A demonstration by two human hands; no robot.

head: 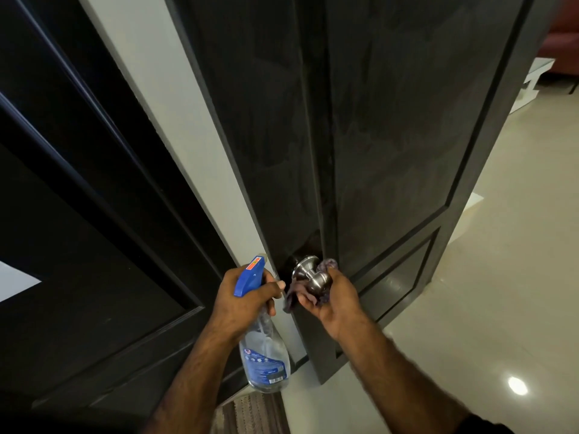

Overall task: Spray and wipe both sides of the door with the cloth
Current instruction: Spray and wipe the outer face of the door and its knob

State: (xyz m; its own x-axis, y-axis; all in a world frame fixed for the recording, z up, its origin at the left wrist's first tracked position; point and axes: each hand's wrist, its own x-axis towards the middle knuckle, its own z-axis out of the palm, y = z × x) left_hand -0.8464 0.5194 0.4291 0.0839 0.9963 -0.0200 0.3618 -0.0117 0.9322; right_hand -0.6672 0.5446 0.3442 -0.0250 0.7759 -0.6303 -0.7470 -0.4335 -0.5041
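Here, bottle (264, 352) — clear liquid inside.

Striped mat (250, 415), glossy floor (501, 277), white furniture (529, 86)

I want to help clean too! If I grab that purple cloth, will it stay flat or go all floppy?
Probably floppy: the cloth bunches and droops in folds around the door knob where the right hand holds it. It likely weighs little, since it looks thin and hangs from the fingers. It may feel damp, given the spray bottle in the left hand, though that can't be seen.
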